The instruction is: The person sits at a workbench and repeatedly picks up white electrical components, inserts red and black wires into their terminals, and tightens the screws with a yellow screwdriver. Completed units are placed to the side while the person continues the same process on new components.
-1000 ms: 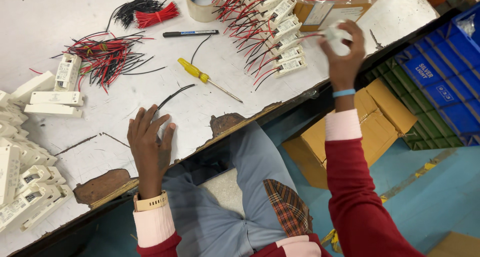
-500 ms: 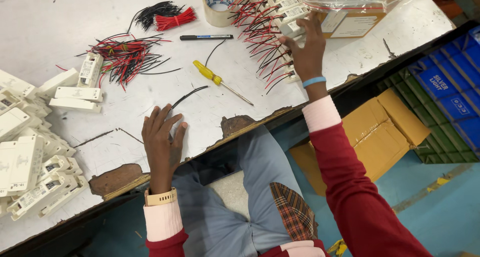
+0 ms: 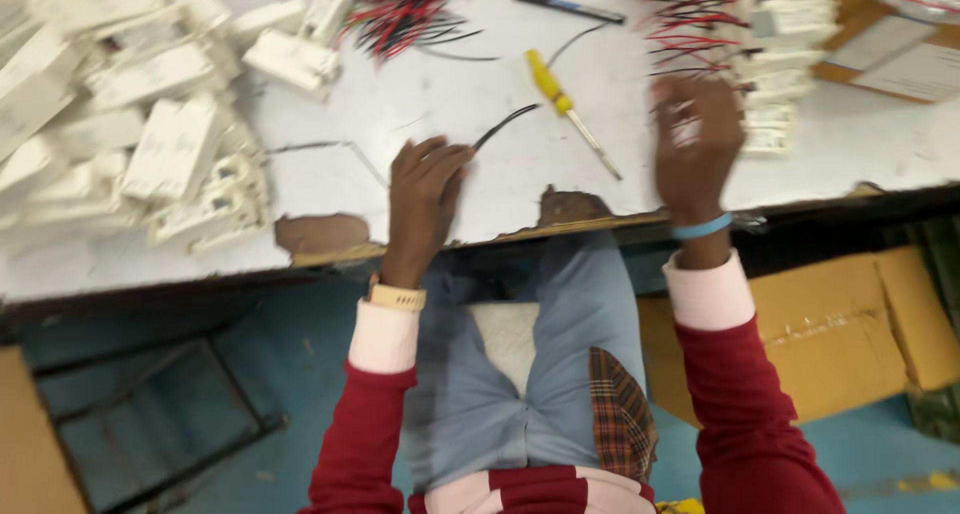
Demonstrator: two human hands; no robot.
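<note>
My left hand [image 3: 425, 196] lies palm down on the white table [image 3: 640, 124], fingers together, its fingertips at the near end of a loose black wire [image 3: 507, 122]. My right hand [image 3: 697, 146] is blurred and hovers above the table edge, just in front of a row of white parts with red wires [image 3: 785, 69]. Whether it holds anything cannot be made out. A yellow-handled screwdriver [image 3: 549, 81] lies between the two hands.
A heap of white plastic housings [image 3: 150, 134] fills the table's left. A bundle of red and black wires [image 3: 400, 9] and a black marker [image 3: 568, 7] lie at the back. The table edge is chipped [image 3: 570, 206]. Cardboard boxes [image 3: 850, 324] stand on the floor at the right.
My right hand set a white part into the row at the back right and has drawn back toward me. The view has swung left and closer. The left hand's fingers have drawn together.
</note>
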